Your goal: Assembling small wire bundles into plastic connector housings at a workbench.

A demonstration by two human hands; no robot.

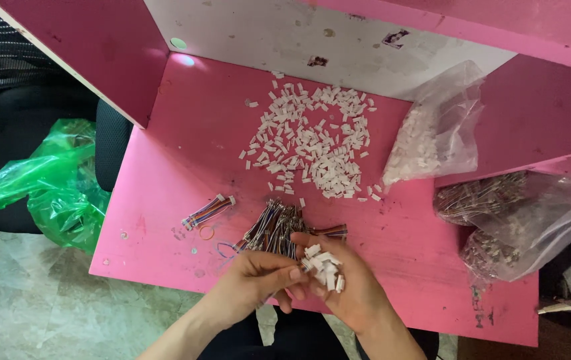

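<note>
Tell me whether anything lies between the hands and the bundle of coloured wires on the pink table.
Nothing visible does. The left hand and right hand, which cups white connectors, sit right at the near edge of the wire bundle, fingers overlapping it.

White connectors (324, 267), pink table (185, 133), green bag (52, 183)

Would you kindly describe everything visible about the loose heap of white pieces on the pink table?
The heap of white connector housings is many small, plastic-looking rectangular pieces scattered loosely on the pink table. It is densest at the centre, with strays at the edges. It lies beside a clear bag holding similar pieces. Neither hand touches it.
</note>
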